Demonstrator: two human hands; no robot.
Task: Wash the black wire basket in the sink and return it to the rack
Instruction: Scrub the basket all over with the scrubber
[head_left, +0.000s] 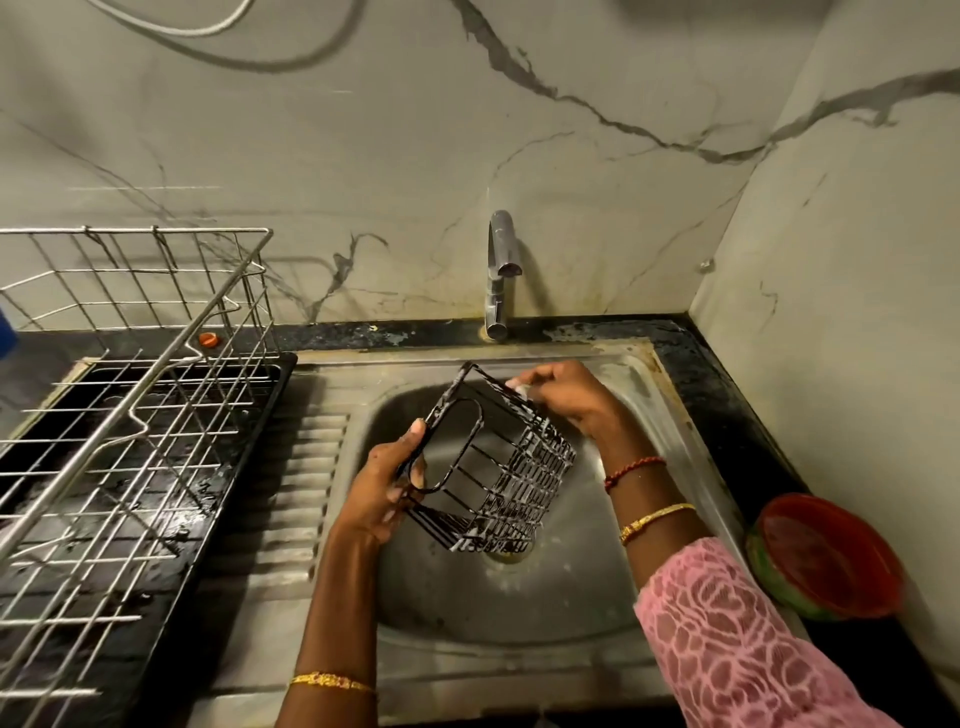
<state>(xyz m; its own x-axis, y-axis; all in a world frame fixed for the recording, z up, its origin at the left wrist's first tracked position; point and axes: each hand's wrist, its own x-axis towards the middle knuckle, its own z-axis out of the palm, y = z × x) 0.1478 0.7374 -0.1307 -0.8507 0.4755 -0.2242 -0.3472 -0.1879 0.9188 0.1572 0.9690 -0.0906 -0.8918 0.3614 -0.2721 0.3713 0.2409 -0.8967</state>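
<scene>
The black wire basket (498, 467) hangs tilted on its side over the steel sink (519, 613), streaked with white suds. My left hand (387, 483) grips its rim near the oval opening, thumb on top. My right hand (563, 397) is at the basket's far upper edge, fingers curled round something small and pale that is pressed against the wires; I cannot tell what it is. The wire dish rack (130, 395) stands on a black drip tray at the left.
A chrome tap (500, 275) rises behind the sink; no water stream shows. A red bowl with a green rim (826, 558) sits on the dark counter at the right. The ribbed drainboard (306, 493) lies between rack and basin. Marble walls close the back and right.
</scene>
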